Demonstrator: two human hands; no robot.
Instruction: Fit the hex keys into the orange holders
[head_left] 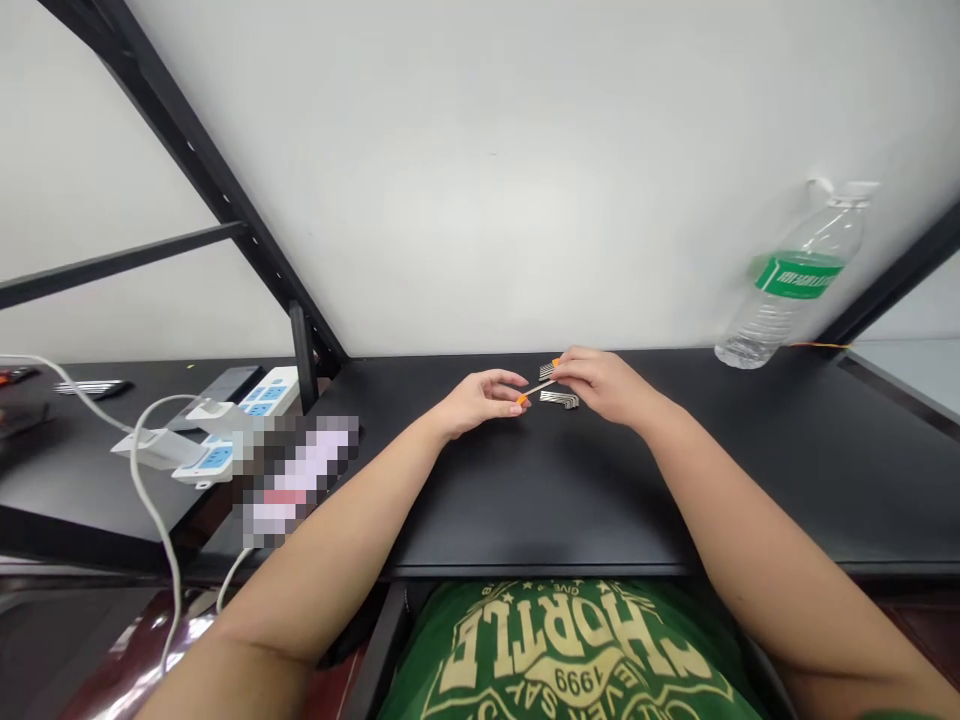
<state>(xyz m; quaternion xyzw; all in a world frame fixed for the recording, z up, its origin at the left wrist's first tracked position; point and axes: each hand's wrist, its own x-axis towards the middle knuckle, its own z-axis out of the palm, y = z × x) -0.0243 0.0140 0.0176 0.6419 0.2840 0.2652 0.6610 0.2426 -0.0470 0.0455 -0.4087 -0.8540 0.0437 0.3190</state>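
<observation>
Both my hands meet over the far middle of the black table [525, 480]. My left hand [480, 400] pinches one end of a thin metal rod with orange tips [537, 386]. My right hand [604, 385] grips the rod's other end, fingers curled over it. A small pile of silver hex keys [561, 399] lies on the table just under and between the hands, partly covered by my right hand.
A clear plastic water bottle with a green label [787, 285] stands at the back right. White power strips with blue sockets [247, 410] and white cables [150, 480] lie at the left, beside a black frame post [304, 355]. A blurred patch sits by them.
</observation>
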